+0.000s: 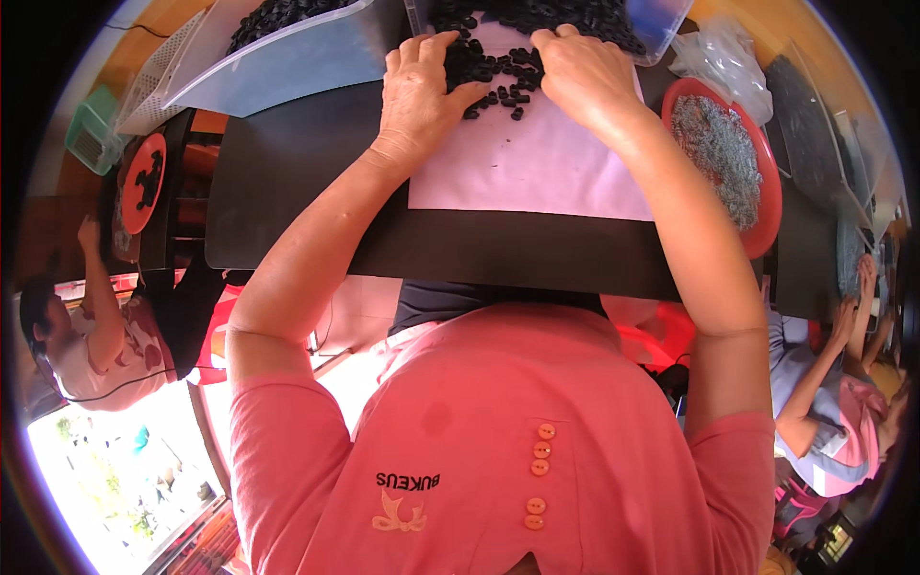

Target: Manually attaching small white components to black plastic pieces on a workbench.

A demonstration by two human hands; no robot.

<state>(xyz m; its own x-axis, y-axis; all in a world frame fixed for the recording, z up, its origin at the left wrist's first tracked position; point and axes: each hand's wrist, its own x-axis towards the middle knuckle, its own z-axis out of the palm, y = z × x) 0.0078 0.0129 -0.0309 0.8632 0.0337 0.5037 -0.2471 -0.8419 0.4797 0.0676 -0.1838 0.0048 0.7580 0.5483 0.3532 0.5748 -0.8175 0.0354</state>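
Small black cylindrical parts (pixel 503 94) lie loose on a pale pink sheet (pixel 517 182) at the far side of the dark table. My left hand (pixel 422 91) rests at the left edge of these parts, its thumb spread from the fingers and touching some of them. On the opposite side, my right hand (pixel 586 79) lies palm down with bent fingers against the parts; its thumb side is partly hidden. Neither hand visibly lifts a part. Beyond them, a clear plastic bin (pixel 661 38) holds a large heap of the same black parts.
A big translucent bin (pixel 287 77) of black parts stands left. On the right, a red basin (pixel 767 211) holds many small silvery pieces, with a clear plastic bag (pixel 728 67) behind it. People work at both sides; a red plate (pixel 144 192) lies left.
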